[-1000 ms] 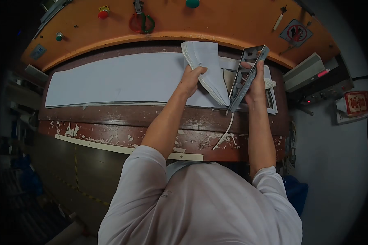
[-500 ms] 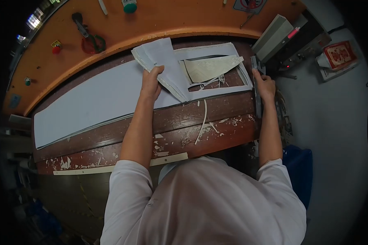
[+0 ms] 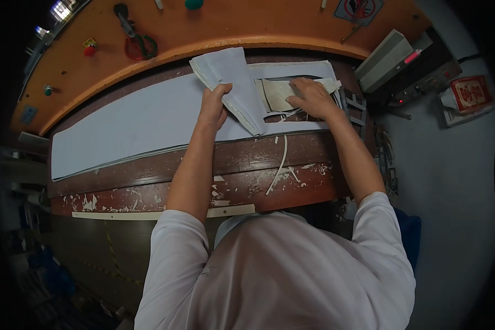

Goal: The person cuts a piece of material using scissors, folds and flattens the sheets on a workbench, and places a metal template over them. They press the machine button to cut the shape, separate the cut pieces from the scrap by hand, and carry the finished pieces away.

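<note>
My left hand (image 3: pixel 214 107) is closed around the lower-left edge of a thick stack of cut white sheets (image 3: pixel 234 74), tilted above a long white sheet stack (image 3: pixel 129 124). My right hand (image 3: pixel 313 98) lies over a loose off-white piece (image 3: pixel 276 94) at the cut-out opening in the right end of the long stack. Its thumb and fingers are apart on the piece, and its palm hides the piece's right part. Just right of that hand, a grey metal frame (image 3: pixel 357 113) stands at the end of the sheets.
Thin white offcuts (image 3: pixel 279 165) and scraps litter the brown table (image 3: pixel 236 157). Behind it runs an orange machine beam (image 3: pixel 176 52) with a red button (image 3: pixel 90 50) and scissors-like green and red handles (image 3: pixel 141 48). A red-and-white packet (image 3: pixel 469 94) sits at the far right.
My right hand has moved left from the grey metal frame onto the off-white piece. My left hand still grips the cut stack. The whole view has shifted slightly.
</note>
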{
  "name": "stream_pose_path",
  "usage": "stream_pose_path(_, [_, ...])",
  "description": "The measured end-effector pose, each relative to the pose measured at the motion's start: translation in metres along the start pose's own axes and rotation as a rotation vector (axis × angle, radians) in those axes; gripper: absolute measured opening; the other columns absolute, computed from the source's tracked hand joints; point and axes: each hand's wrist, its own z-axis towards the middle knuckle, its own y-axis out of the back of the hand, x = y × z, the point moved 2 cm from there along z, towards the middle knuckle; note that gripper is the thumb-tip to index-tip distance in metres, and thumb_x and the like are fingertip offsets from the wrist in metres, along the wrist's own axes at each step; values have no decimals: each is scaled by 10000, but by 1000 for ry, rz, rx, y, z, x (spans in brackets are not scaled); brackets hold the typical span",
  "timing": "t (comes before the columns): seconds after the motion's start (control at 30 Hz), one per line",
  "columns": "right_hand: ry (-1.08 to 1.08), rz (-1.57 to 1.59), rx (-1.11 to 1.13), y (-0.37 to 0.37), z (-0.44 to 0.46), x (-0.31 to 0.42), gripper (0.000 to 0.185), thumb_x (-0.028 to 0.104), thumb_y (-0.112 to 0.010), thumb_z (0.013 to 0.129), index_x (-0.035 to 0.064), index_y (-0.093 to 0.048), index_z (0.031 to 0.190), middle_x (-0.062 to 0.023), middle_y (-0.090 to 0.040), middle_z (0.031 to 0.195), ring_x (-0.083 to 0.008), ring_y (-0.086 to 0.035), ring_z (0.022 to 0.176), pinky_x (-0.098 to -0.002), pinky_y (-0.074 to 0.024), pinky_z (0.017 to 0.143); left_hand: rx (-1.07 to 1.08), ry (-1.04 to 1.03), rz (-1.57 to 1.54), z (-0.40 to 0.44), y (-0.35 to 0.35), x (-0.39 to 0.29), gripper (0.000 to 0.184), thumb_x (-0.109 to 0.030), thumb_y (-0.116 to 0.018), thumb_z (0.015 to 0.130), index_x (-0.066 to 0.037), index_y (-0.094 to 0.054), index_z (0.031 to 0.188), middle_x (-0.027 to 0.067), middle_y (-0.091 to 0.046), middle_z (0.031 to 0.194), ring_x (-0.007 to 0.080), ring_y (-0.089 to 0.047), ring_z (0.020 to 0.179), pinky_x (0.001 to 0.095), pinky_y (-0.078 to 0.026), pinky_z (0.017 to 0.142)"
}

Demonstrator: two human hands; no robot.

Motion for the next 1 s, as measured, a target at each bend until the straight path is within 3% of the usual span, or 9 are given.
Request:
stream_pose_path(0.13, [-79,-9,61,7,7,3,787,513,-765,776,-14,-579,1331,-206,-593,1304,-377,-573,1208,-440,-438,1061,-8,0,6,2,3,1,498,-64,-587,874,94,-460,1329,179,-577,1231,289,-606,1126,417,-515,986])
stream_pose_path(0.23, [-91,3,128,12,5,8,822,532,-769,769,-17,-561,1343,-206,-590,1300,-371,-562,1224,-440,-437,1062,-7,7,15,0,5,3,507,-70,-586,876,96,-453,1336,184,-571,1239,293,-605,1128,415,-517,984])
stream_pose_path(0.33, [120,6,42,2,8,0,861,547,-788,748,-14,-546,1354,-196,-595,1288,-358,-544,1253,-448,-430,1064,-21,-3,26,0,0,0,506,-76,-587,878,97,-452,1335,186,-571,1238,293,-608,1125,414,-519,982])
stream_pose_path(0.53, [61,-108,106,3,25,-3,866,551,-833,696,-1,-571,1309,-186,-606,1261,-351,-540,1256,-456,-418,1058,-43,21,55,-1,0,0,513,-78,-586,881,96,-443,1342,190,-570,1240,294,-611,1121,419,-519,986])
stream_pose_path(0.73, [-32,-30,284,8,23,-9,905,551,-860,649,-9,-578,1301,-191,-596,1268,-355,-554,1230,-464,-418,1061,-38,-11,56,1,2,1,539,-82,-595,876,101,-429,1355,191,-569,1242,297,-609,1127,417,-514,989])
stream_pose_path(1.0, [40,-43,207,8,21,3,910,479,-861,682,-31,-524,1355,-220,-545,1339,-368,-531,1273,-421,-444,1073,-28,0,65,1,0,1,531,-93,-602,874,85,-450,1351,184,-575,1238,292,-603,1139,409,-511,991])
